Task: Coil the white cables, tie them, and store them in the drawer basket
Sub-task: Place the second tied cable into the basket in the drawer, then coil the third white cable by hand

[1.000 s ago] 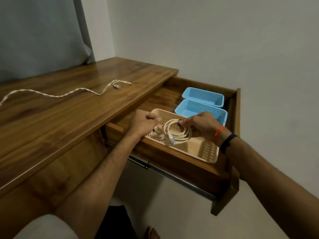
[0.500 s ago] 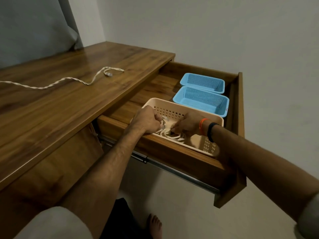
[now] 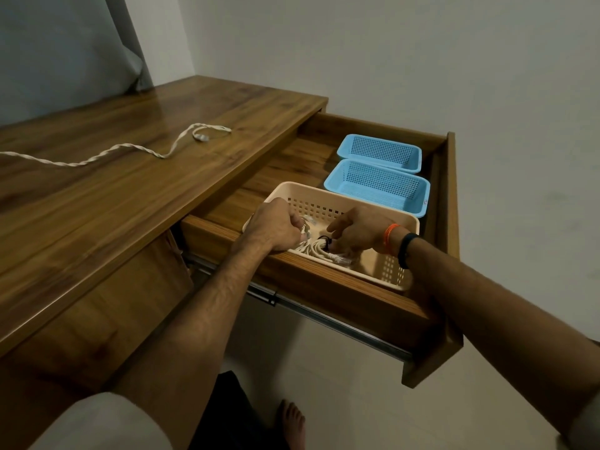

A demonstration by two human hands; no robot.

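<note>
Both hands have sunk lower into the beige basket (image 3: 401, 222), pressing the coiled white cable (image 3: 316, 250) flat where a second ago it was held up as an open loop. Left hand (image 3: 276, 227) is fisted round the coil's near strands; right hand (image 3: 358, 233) pinches a dark tie at its middle, forefinger stretched out. One bundle seems nearly stored. Beyond the open drawer (image 3: 449, 222) with two blue baskets (image 3: 378, 186), a second white cable (image 3: 123, 151) lies uncoiled on the desk (image 3: 97, 222), so more work remains.
</note>
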